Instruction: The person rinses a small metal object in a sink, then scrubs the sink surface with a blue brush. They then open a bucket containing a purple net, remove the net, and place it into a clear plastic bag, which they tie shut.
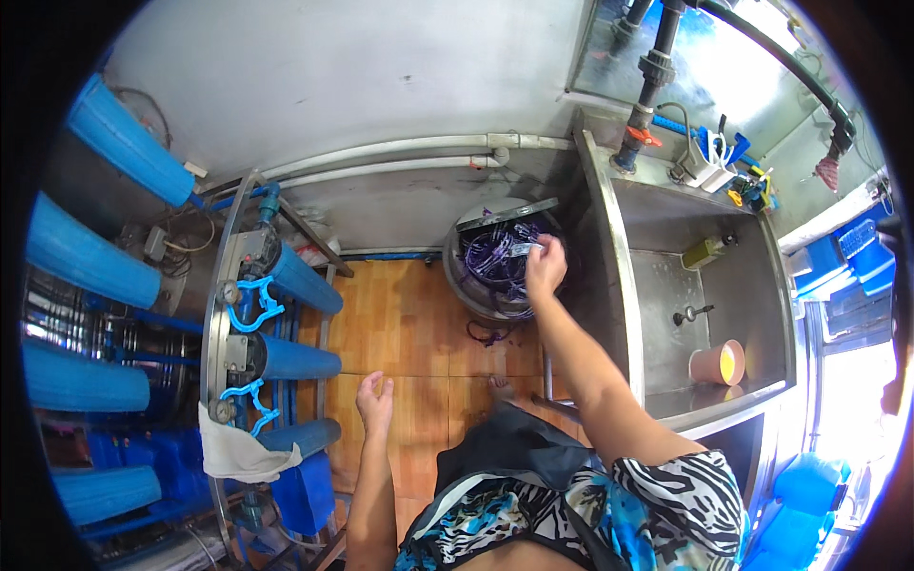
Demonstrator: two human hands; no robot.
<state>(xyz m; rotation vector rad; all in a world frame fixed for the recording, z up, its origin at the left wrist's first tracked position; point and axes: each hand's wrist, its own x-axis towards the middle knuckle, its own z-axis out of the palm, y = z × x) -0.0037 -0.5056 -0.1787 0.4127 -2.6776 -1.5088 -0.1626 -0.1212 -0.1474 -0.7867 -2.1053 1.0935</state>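
Observation:
My right hand [546, 267] reaches over a round grey bin [475, 303] beside the sink. Its fingers are closed on a small pale, crumpled piece [522, 249] that looks like a wrapper or scrap of film. Tangled purple strips [488, 255] fill the bin below, and part of them hangs over the rim. A flat grey lid or panel [506, 214] lies tilted across the bin's far side. My left hand [375, 404] hangs over the floor with nothing in it, its fingers loosely apart.
Blue filter housings [303, 357] on a metal rack stand at the left, a white cloth [233, 452] draped over its corner. To the right is a steel sink [657, 314] holding a pinkish cup [716, 364] and a bottle [706, 251]. A purple loop [487, 333] lies on the wood-pattern floor.

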